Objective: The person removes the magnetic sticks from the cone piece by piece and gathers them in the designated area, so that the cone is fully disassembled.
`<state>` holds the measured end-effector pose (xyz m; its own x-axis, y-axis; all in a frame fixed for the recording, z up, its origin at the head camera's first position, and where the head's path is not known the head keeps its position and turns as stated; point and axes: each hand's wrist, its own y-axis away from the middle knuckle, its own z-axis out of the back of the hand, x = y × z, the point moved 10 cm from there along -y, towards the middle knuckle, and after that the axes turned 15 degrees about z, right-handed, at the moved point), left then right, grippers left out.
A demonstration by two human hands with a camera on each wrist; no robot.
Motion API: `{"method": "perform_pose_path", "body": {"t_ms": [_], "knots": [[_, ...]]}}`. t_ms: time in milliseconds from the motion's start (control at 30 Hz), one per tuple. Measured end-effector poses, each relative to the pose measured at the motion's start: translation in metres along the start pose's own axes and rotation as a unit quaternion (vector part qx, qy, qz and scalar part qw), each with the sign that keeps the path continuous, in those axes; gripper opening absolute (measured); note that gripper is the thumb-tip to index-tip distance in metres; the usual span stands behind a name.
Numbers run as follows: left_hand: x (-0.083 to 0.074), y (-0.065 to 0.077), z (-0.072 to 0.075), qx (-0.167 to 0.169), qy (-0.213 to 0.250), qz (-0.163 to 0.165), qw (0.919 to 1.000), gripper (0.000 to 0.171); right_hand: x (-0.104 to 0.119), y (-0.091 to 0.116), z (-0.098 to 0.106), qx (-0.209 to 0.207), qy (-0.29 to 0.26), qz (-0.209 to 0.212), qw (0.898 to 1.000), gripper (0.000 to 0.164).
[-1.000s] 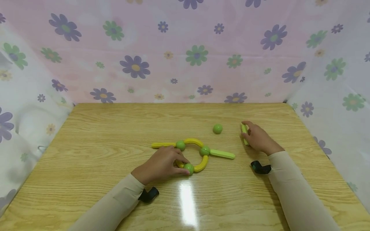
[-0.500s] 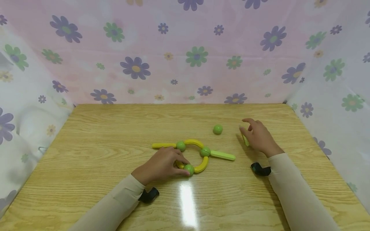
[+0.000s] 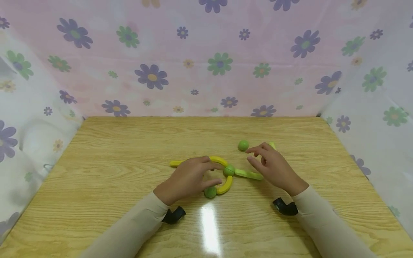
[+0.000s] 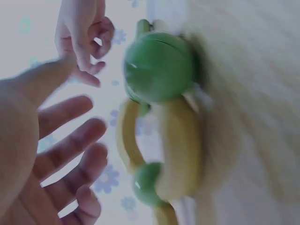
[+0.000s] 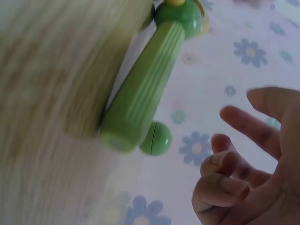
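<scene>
A ring of curved yellow pieces (image 3: 226, 185) joined by green balls (image 3: 229, 170) lies on the table. My left hand (image 3: 191, 177) hovers over the ring's left side, fingers spread and apart from the pieces, just above the near green ball (image 4: 159, 65). It hides the ring's left part in the head view. A light green stick (image 3: 248, 174) extends right from the ring, and a yellow stick (image 3: 175, 163) extends left. My right hand (image 3: 274, 166) is held over the green stick's outer end, its fingers loosely bent around nothing.
A loose green ball (image 3: 243, 145) sits behind the ring, near my right fingertips. Another light green stick (image 3: 273, 145) lies behind my right hand, mostly hidden. The wooden table (image 3: 129, 139) meets a flowered cloth (image 3: 193, 46) at the back and sides.
My right hand has let go of the loose green stick and moved left and nearer. My left hand has released the near green ball and lifted slightly.
</scene>
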<state>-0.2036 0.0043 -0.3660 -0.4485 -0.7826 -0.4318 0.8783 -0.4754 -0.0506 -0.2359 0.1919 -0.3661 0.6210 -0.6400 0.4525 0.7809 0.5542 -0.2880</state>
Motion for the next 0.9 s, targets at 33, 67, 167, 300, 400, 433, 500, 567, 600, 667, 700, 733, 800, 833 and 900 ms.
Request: {"method": "perform_pose_path", "body": {"t_ms": [33,67,167,300,400,433,500,567,600,667,700,733,800,833,900], "knots": [[-0.005,-0.004,0.003,-0.015,-0.002,-0.005,0.9999,0.040,0.003,0.000,-0.003,0.008,-0.002,0.006,1.000,0.034],[-0.009,-0.008,0.005,-0.028,-0.006,-0.010,0.9996,0.039,0.006,0.000,-0.007,0.015,-0.005,0.011,1.000,0.033],[-0.018,-0.019,0.008,-0.056,-0.029,-0.012,0.9979,0.038,0.013,-0.001,-0.014,0.033,-0.010,0.026,0.999,0.031],[-0.023,-0.030,0.001,-0.050,-0.045,-0.004,0.9978,0.041,0.017,0.000,-0.022,0.054,-0.008,0.043,0.998,0.031],[-0.023,-0.037,-0.007,-0.025,-0.049,0.012,0.9984,0.044,0.017,0.001,-0.027,0.068,0.002,0.051,0.996,0.031],[-0.023,-0.039,-0.010,-0.017,-0.050,0.018,0.9984,0.044,0.017,0.001,-0.028,0.071,0.008,0.055,0.996,0.030],[-0.023,-0.041,-0.015,-0.003,-0.055,0.023,0.9982,0.044,0.015,0.002,-0.031,0.081,0.012,0.055,0.995,0.029],[-0.022,-0.043,-0.019,0.008,-0.062,0.025,0.9977,0.042,0.012,0.004,-0.036,0.095,0.012,0.048,0.994,0.029],[-0.022,-0.043,-0.021,0.010,-0.066,0.024,0.9975,0.041,0.012,0.004,-0.039,0.103,0.009,0.046,0.994,0.029],[-0.021,-0.042,-0.024,0.008,-0.079,0.021,0.9966,0.040,0.010,0.005,-0.044,0.116,0.003,0.043,0.992,0.030],[-0.021,-0.042,-0.025,0.005,-0.087,0.020,0.9960,0.039,0.011,0.004,-0.046,0.121,0.002,0.043,0.992,0.030],[-0.021,-0.041,-0.025,0.001,-0.095,0.018,0.9953,0.038,0.011,0.004,-0.047,0.125,0.003,0.046,0.991,0.030],[-0.022,-0.042,-0.025,-0.010,-0.109,0.013,0.9939,0.036,0.011,0.004,-0.047,0.127,0.007,0.049,0.991,0.030],[-0.023,-0.042,-0.026,-0.014,-0.116,0.011,0.9931,0.035,0.011,0.004,-0.047,0.128,0.011,0.050,0.990,0.030],[-0.025,-0.043,-0.026,-0.019,-0.126,0.006,0.9918,0.033,0.011,0.005,-0.047,0.133,0.018,0.051,0.990,0.029]]}}
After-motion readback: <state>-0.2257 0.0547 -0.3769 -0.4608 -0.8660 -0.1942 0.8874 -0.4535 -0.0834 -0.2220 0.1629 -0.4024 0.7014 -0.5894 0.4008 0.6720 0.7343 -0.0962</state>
